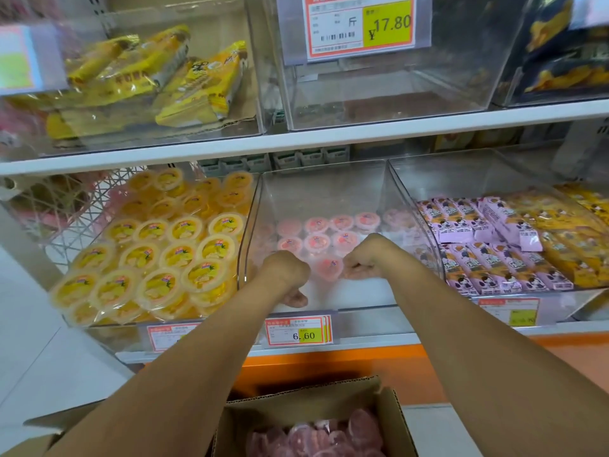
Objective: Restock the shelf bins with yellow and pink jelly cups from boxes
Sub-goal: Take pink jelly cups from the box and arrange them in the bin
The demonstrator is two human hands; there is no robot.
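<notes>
The left bin is seen to be packed from its back wall to its front edge with yellow jelly cups, stacked more than one layer deep, so that half of the restocking can be judged done. The middle bin is only partly filled. Pink jelly cups are set in two rows towards its back wall, and a single front cup has been started as a third row near the middle. No cups are seen on the strip of floor along the front edge, above the price tag. Many more pink cups are waiting in the open cardboard box below the shelf, so most of the pink filling is judged to be left.

Both hands are reached into the middle bin. The right hand is held with its fingers curled against the right side of the front cup; whether the cup is gripped cannot be told. The left hand is bent down at the wrist towards the front left corner, its fingers turned under and hidden, so what it holds, if anything, cannot be told.

The cups are round, so no long axis lies across the bin floor. Each is stood upright with its axis vertical and its sealed lid facing up, and the front cup is placed the same way.
</notes>
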